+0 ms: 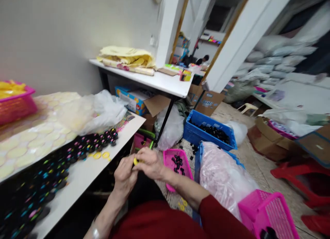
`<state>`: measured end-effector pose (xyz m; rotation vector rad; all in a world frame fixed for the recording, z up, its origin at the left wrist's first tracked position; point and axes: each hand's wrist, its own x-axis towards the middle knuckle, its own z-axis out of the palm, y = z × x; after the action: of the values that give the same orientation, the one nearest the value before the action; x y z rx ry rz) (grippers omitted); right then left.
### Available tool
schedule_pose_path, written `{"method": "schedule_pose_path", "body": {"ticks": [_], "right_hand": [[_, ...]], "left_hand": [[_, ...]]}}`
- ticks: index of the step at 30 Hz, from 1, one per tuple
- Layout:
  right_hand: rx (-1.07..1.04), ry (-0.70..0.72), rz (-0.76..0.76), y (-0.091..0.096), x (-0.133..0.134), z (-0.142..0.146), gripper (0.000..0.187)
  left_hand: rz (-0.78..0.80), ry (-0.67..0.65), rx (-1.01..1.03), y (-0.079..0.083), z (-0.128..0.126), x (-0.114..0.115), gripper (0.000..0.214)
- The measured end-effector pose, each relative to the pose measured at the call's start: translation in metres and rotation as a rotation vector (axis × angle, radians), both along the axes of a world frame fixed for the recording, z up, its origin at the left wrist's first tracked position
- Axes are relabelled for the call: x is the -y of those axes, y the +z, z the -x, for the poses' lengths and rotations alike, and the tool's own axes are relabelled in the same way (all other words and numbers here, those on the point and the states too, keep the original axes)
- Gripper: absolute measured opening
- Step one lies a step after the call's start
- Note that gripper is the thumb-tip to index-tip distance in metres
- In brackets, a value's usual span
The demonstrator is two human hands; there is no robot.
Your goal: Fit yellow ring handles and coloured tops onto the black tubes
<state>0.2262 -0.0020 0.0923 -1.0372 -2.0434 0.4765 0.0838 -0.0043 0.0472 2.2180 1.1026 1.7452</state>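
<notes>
My left hand and my right hand meet in front of my lap, fingers closed. Between their fingertips shows a small yellow plastic piece, mostly covered; its colour matches the yellow rings on the white table edge. Whether a second part is hidden in my fingers I cannot tell. Left of my hands, many round black pieces with coloured centres are spread over the table.
A pink tray with black parts is beyond my right wrist. Further right are a blue crate, a filled plastic bag and a pink basket. A pink basket of yellow pieces stands far left. Yellow rings lie on the floor.
</notes>
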Motion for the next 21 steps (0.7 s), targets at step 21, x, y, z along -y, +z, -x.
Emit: {"method": "schedule_pose_path", "body": {"ticks": [21], "right_hand": [[-0.771, 0.301, 1.272, 0.017, 0.008, 0.000, 0.041]], "left_hand": [[0.414, -0.222, 0.085, 0.016, 0.010, 0.012, 0.037]]}}
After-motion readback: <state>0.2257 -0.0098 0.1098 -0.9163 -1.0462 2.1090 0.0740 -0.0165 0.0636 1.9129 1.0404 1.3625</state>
